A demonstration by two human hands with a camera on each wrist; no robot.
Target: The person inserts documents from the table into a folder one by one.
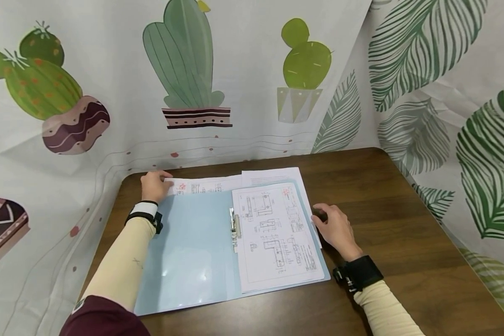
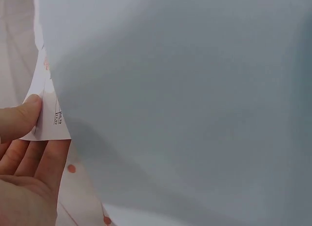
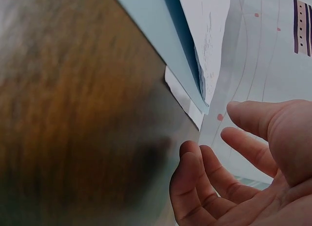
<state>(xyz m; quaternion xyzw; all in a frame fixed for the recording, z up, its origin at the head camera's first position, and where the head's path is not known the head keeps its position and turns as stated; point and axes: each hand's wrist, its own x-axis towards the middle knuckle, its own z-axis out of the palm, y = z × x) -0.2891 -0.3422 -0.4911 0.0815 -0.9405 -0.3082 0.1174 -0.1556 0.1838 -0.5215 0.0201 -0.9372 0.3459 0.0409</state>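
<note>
An open light-blue folder point(image 1: 185, 252) lies on the table, its metal clip point(image 1: 234, 228) along the spine. On its right half rests a sheet with technical drawings point(image 1: 273, 270). Printed sheets stick out from under the folder at the far side, one at the left point(image 1: 199, 185) and one at the right point(image 1: 273, 174). At the far left corner my left hand point(image 1: 153, 185) pinches the left sheet's corner point(image 2: 53, 126) between thumb and fingers. Beside the folder's right edge, my right hand point(image 1: 336, 231) has loosely bent fingers, thumb apart from them, with nothing between them.
The brown wooden table point(image 1: 386, 224) extends to the right of the folder. Behind it hangs a white curtain point(image 1: 252, 84) printed with cacti and leaves, reaching down to the table's far and left edges.
</note>
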